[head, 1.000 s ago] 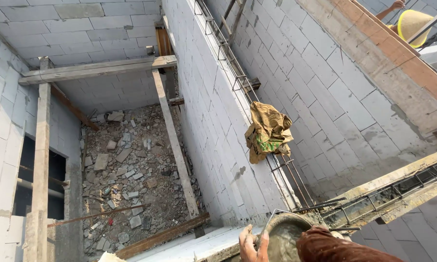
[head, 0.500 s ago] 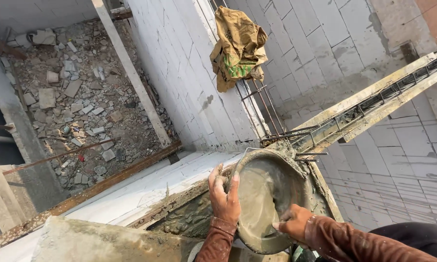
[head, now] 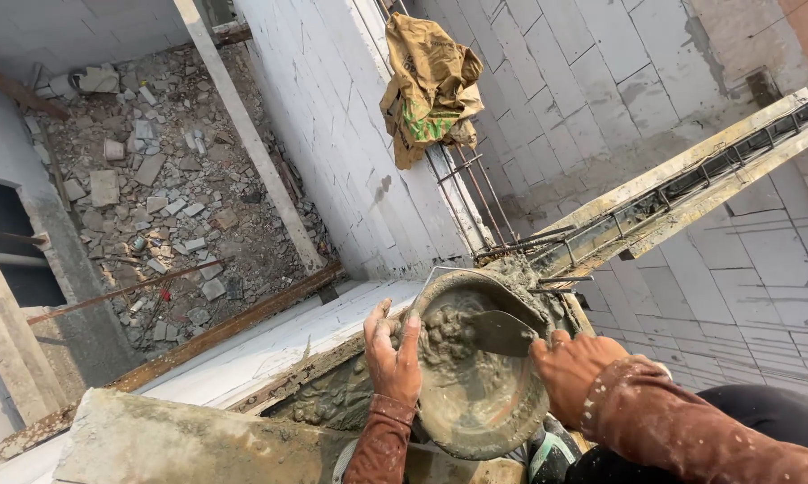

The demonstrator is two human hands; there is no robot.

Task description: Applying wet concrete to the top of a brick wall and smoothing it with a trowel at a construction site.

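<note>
A round metal pan (head: 475, 403) with wet grey concrete in it is tilted toward the wall top. My left hand (head: 391, 357) grips the pan's left rim. My right hand (head: 572, 367) holds a trowel (head: 501, 332) whose blade lies inside the pan against the concrete. Lumps of wet concrete (head: 332, 403) sit in the channel on top of the wall, just left of the pan. My sleeves are brown and spattered.
A formwork beam with steel rebar (head: 682, 193) runs up to the right. A tan sack (head: 431, 85) hangs over rebar on the block wall. Far below lies a rubble-strewn floor (head: 153, 188) with a slanted timber prop (head: 242, 125). A concrete slab edge (head: 180, 444) is close in front.
The view tilted down from the room below to the pan. Both hands came into view on the pan, and the trowel now rests in the concrete.
</note>
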